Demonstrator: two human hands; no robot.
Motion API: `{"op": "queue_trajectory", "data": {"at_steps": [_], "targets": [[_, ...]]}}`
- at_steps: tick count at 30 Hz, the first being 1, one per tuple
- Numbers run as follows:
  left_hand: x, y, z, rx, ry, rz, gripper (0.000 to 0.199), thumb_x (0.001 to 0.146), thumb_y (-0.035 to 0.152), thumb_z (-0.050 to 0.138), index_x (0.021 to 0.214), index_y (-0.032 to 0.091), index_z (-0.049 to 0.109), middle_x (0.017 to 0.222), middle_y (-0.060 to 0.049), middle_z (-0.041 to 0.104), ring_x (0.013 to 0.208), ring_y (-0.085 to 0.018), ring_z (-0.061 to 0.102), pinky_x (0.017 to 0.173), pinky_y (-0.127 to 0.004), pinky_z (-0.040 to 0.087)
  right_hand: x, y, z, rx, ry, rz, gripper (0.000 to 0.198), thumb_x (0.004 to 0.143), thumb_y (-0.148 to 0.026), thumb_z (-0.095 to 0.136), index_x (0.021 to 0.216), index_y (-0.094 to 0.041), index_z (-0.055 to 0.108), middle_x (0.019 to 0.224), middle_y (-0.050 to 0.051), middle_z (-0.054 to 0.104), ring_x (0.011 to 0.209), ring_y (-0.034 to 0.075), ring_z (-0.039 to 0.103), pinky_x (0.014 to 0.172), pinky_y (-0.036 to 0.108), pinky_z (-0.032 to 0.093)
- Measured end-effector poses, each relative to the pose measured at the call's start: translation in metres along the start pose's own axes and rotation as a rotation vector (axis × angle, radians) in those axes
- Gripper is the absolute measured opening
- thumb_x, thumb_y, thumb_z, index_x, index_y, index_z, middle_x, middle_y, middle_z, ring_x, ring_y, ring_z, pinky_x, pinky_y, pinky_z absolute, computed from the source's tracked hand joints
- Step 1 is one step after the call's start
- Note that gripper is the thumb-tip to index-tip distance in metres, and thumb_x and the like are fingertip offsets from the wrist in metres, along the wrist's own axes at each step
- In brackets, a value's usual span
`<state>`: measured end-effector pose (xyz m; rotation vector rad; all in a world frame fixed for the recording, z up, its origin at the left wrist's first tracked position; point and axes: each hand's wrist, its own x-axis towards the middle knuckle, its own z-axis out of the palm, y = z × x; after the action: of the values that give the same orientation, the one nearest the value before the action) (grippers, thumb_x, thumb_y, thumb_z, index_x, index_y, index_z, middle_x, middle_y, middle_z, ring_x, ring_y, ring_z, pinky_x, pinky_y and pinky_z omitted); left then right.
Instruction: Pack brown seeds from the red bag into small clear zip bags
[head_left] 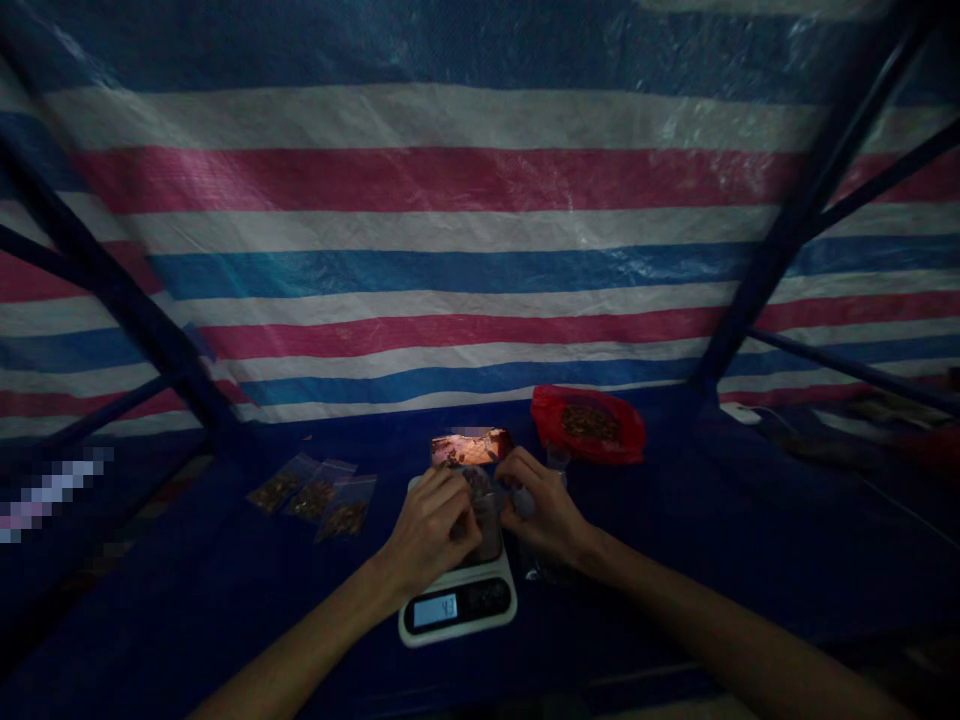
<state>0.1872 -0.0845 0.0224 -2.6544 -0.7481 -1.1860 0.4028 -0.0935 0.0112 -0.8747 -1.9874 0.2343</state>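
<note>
A white digital kitchen scale (484,612) sits in front of me, its lit display showing what looks like 43. Over its pan, my left hand (439,515) is closed, thumb and fingers pinched together at a dark, translucent container or bag (489,520); what lies between the fingertips is hidden. To the right of that, my right hand (546,505) has its fingers curled around a small, pale, see-through plastic piece (523,502), too dim to identify. Just behind the right hand is a clear plastic cup (557,458), partly covered.
Three clear zip bags (346,510) of brown bits lie overlapping at left. A lit phone (471,447) is behind the scale. At back right rests a red plastic bag (628,425) holding more brown bits. Blue frame posts (806,215) and striped sheeting (450,180) enclose the blue table (645,610).
</note>
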Motion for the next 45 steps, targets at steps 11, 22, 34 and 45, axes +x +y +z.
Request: {"op": "queue_trajectory", "data": {"at_steps": [11,22,34,45], "targets": [[-0.004,-0.009,0.002,-0.043,0.055,0.105,0.013,0.092,0.011,0.056,0.082,0.019,0.060,0.080,-0.005,0.067,0.075,-0.018,0.060,0.071,-0.034,0.049,-0.003,0.003,0.015,0.120,-0.069,0.177,0.034,0.090,-0.013,0.059,0.122,-0.023,0.059,0.081,-0.003,0.061,0.066,0.013,0.057,0.061,0.023,0.043],[-0.001,-0.014,-0.009,-0.222,-0.104,-0.046,0.014,0.087,0.033,0.066,0.083,0.020,0.064,0.086,-0.006,0.072,0.086,-0.022,0.067,0.087,-0.041,0.056,-0.001,-0.011,0.017,0.230,-0.035,0.141,0.034,0.094,-0.020,0.060,0.128,-0.023,0.059,0.083,0.001,0.073,0.067,0.015,0.067,0.063,0.026,0.052],[0.003,-0.022,-0.016,-0.475,0.020,-0.573,0.017,0.092,0.021,0.056,0.078,0.018,0.063,0.080,-0.004,0.069,0.078,-0.019,0.064,0.076,-0.032,0.050,-0.004,0.000,0.008,0.258,0.020,0.046,0.045,0.101,-0.026,0.059,0.145,-0.027,0.053,0.128,0.011,0.073,0.115,0.022,0.071,0.093,0.037,0.058],[0.002,-0.006,-0.009,-1.033,-0.149,-0.785,0.041,0.094,0.055,0.067,0.093,0.014,0.070,0.079,-0.007,0.074,0.067,-0.019,0.069,0.065,-0.028,0.054,0.010,0.012,0.012,1.015,0.029,0.633,0.041,0.083,-0.051,0.083,0.109,-0.021,0.074,0.085,0.002,0.072,0.071,0.013,0.066,0.064,0.024,0.052]]}}
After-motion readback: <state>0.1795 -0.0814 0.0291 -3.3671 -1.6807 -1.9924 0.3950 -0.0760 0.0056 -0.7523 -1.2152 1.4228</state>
